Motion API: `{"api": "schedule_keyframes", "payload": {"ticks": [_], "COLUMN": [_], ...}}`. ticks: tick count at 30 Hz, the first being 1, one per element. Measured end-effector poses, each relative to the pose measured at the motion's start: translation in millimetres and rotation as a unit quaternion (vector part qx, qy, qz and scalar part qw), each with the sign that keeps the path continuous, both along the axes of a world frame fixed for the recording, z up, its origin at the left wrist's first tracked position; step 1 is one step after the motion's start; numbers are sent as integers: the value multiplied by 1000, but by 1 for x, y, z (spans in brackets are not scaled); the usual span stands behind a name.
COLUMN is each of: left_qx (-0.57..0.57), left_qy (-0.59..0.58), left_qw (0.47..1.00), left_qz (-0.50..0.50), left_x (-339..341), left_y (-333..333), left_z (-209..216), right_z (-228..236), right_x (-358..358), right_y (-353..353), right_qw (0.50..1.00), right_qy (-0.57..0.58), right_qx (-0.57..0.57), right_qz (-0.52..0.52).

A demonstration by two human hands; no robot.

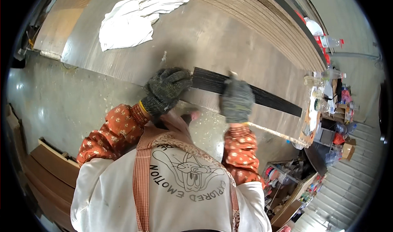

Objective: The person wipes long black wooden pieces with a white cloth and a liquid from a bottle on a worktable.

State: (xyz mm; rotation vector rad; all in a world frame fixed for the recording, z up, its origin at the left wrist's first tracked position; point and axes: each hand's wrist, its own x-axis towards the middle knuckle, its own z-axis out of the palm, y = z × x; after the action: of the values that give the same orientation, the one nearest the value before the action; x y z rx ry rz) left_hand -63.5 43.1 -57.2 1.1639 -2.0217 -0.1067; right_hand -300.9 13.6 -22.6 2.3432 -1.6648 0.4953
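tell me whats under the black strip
The black strip lies on a grey board, near its front edge. Both gloved hands, left and right, cover parts of it.

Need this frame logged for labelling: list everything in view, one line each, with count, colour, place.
dark strip: one, black, long and thin, lying along the near edge of the boards
stack of boards: one stack, grey-brown top sheet, layered edges showing at upper right
cloth: one, white, crumpled, on the top board at upper left
wooden panels: a few, brown, on the floor at lower left
floor: grey concrete, left of the stack
bottles: several, clear plastic, some with red caps, far right
clutter shelf: one, mixed colours, lower right
apron: one, white with checked straps, bottom centre
left hand: grey knit glove, on the strip's left end
right hand: grey knit glove, gripping the strip further right
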Motion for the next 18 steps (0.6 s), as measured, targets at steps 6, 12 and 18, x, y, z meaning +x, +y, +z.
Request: {"api": "schedule_keyframes", "payload": {"ticks": [6, 12, 18], "left_qx": [20, 30, 48], "left_qy": [9, 11, 179], "left_qw": [1000, 999, 978], "left_qz": [-20, -16, -95], "left_x": [-6, -2, 52], "left_y": [0, 0, -42], "left_z": [-9, -14, 2], "right_z": [4, 10, 9], "right_x": [74, -23, -51], "right_y": [18, 4, -7], "right_qw": [988, 996, 993], "right_qy": [97, 50, 90], "right_qx": [121, 22, 31], "right_qz": [-12, -64, -72]}}
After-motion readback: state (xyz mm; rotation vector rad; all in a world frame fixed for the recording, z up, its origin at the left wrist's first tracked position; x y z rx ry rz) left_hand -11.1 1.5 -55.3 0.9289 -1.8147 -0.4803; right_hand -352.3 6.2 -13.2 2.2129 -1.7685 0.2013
